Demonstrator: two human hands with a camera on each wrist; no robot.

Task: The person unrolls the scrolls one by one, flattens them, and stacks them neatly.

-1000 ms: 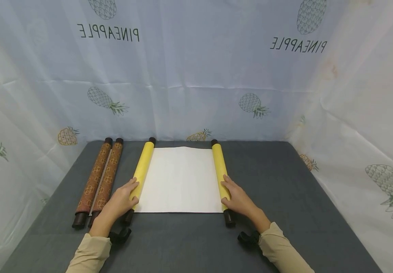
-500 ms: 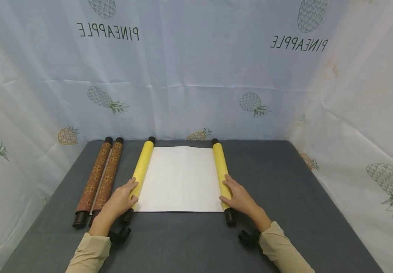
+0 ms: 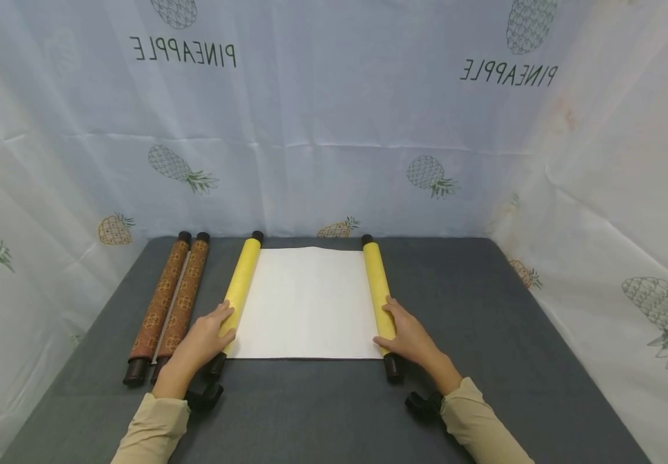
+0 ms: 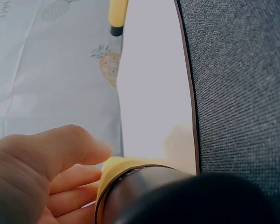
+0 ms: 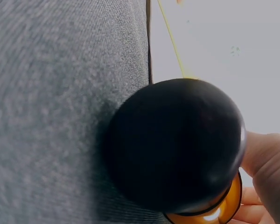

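A hanging scroll lies partly unrolled, its white sheet (image 3: 310, 303) spread between two yellow rolls with black end knobs. My left hand (image 3: 203, 338) holds the near part of the left yellow roll (image 3: 243, 270), thumb on the inner side. On the right yellow roll (image 3: 375, 270), my right hand (image 3: 411, 335) has a matching grip, thumb toward the sheet. The left wrist view shows the left thumb and fingers (image 4: 74, 191) around the roll beside its dark knob (image 4: 144, 186). In the right wrist view a large black knob (image 5: 177, 144) hides most of the grip.
Two brown patterned rolls (image 3: 160, 303) with black ends lie side by side, left of my left hand. Dark grey cloth covers the table (image 3: 310, 412). A white curtain (image 3: 322, 116) printed with pineapples rises behind the back edge and along both sides.
The right yellow roll has moved slightly to the right with my right hand, and a little more white sheet shows. My left hand and its roll have stayed almost in place.
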